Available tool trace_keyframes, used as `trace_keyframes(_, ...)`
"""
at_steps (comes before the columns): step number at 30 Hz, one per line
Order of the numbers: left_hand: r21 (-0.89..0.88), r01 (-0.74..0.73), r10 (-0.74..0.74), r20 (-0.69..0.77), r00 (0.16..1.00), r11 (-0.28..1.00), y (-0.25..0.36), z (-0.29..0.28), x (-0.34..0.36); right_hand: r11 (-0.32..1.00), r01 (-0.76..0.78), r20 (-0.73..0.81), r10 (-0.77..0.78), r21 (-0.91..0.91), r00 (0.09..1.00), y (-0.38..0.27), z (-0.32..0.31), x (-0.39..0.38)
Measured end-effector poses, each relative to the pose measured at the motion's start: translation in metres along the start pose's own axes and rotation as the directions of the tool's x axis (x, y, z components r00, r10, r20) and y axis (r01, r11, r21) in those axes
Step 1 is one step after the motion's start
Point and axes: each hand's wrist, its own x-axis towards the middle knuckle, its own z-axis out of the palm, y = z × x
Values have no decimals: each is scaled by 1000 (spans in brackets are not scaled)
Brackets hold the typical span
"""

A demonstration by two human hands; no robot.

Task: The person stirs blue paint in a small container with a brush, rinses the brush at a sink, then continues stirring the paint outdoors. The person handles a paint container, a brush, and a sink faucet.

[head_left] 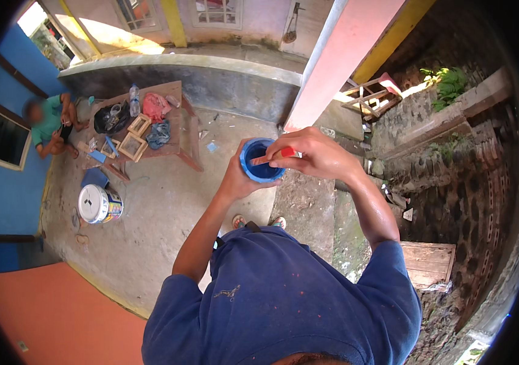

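My left hand [238, 176] is wrapped round the side of a small round tub [263, 179] with a blue rim, holding it up in front of my chest. Dark blue paint [258, 150] shows inside it. Over the tub's opening, my right hand [315, 155] grips what looks like a paintbrush [261, 161], with a flat brownish part and a bright red end. Its lower tip reaches into the tub, and I cannot make out the bristles.
A wooden table [177, 91] at the left bears small wooden frames [132, 146], bags and a plastic bottle [134, 100]. Beyond it, a person in green [49, 125] sits by the blue wall. A white bucket [93, 204] stands nearer. A pink pillar [344, 55] rises ahead.
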Motion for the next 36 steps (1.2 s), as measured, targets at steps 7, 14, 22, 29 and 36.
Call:
trace_keyframes(7,-45,63,-62,31,998,997,1,-1,14,900,-435,-129,434,27,891,3,1,3)
trace_keyframes(14,-26,22,-22,10,1000,999,-1,-5,20,988,-155,-131,150,-30,980,11,-2,6)
trace_keyframes(22,-34,14,-15,-25,1000,999,-6,-3,18,930,-364,-102,367,49,925,-12,2,4)
trace_keyframes(29,-49,-62,59,-66,996,997,-6,-11,21,995,-69,75,74,-70,994,-11,5,-10)
trace_keyframes(36,50,-24,26,-26,999,998,-2,-15,20,989,-145,-22,146,14,989,-18,-7,-16)
